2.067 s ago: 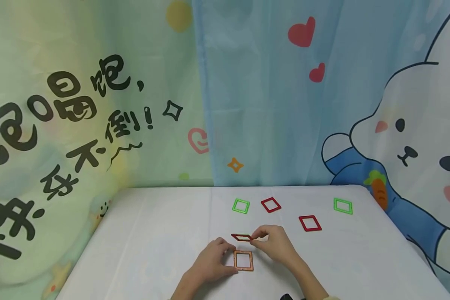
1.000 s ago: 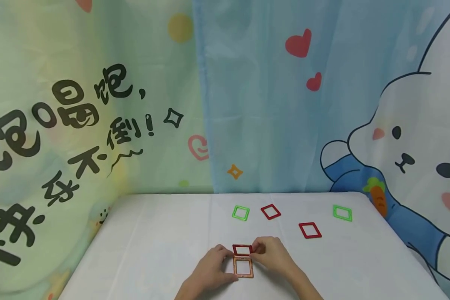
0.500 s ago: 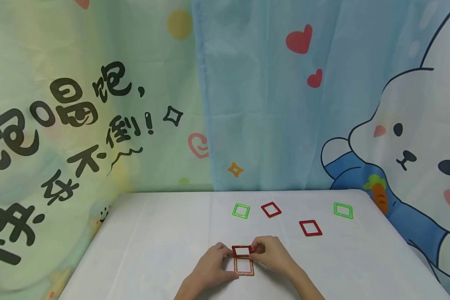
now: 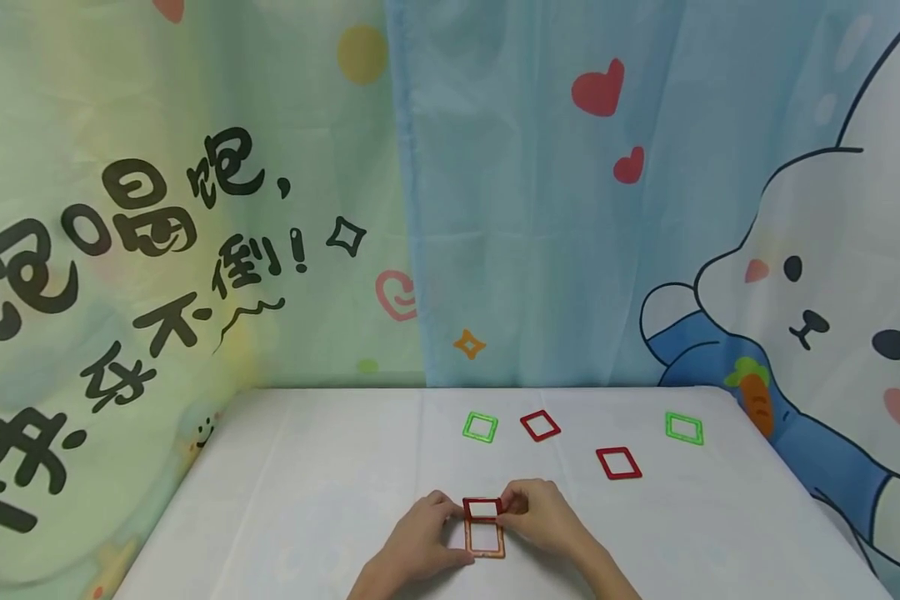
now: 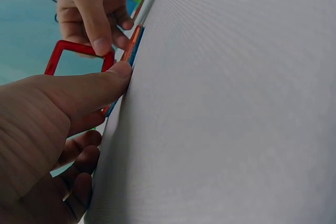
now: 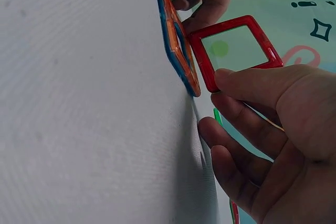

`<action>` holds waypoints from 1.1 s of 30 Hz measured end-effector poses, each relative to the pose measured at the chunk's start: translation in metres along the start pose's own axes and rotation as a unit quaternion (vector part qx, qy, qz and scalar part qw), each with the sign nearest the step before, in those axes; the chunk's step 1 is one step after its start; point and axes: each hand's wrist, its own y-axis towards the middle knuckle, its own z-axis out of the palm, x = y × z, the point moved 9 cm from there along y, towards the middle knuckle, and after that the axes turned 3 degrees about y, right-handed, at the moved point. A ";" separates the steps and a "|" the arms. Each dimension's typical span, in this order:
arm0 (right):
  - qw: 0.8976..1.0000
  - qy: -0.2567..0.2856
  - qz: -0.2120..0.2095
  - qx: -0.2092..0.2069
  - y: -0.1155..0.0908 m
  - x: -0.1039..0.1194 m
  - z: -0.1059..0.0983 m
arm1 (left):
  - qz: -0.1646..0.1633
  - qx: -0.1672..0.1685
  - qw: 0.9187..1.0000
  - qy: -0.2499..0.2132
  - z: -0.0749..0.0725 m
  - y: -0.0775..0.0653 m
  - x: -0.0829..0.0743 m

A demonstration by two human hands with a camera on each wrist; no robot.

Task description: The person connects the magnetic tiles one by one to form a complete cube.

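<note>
An orange square magnetic tile (image 4: 486, 554) lies flat near the table's front; the wrist views show a blue layer (image 6: 168, 48) under the orange one. My left hand (image 4: 423, 533) grips this stack by its left side, thumb at the near corner and fingers at the far one. A red square magnetic tile (image 4: 482, 500) stands up along the stack's far edge, right at it. My right hand (image 4: 543, 512) pinches the red tile at its right side between thumb and index finger, its other fingers curled loosely below in the right wrist view.
Farther back on the white table (image 4: 307, 475) lie a green tile (image 4: 484, 415), a tilted red tile (image 4: 552, 422), another red tile (image 4: 612, 450) and a second green tile (image 4: 668, 425) at the right. A printed curtain (image 4: 495, 208) hangs behind the table.
The red tile has come down toward me from beyond the orange tile and swung from nearly flat to standing at its far edge. My left hand has kept its hold; the last half second shows little movement.
</note>
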 end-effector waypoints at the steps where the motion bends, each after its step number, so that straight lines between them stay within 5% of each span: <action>1: 1.000 0.000 0.003 0.001 0.000 0.000 0.000 | 0.000 0.000 1.000 0.000 0.000 0.000 0.000; 15: 1.000 -0.005 -0.001 -0.005 0.004 0.005 -0.006 | 0.031 -0.024 0.999 0.013 -0.009 0.002 -0.008; 33: 1.000 -0.007 -0.007 0.020 -0.002 0.003 0.006 | 0.029 -0.018 0.999 -0.013 -0.004 -0.003 -0.002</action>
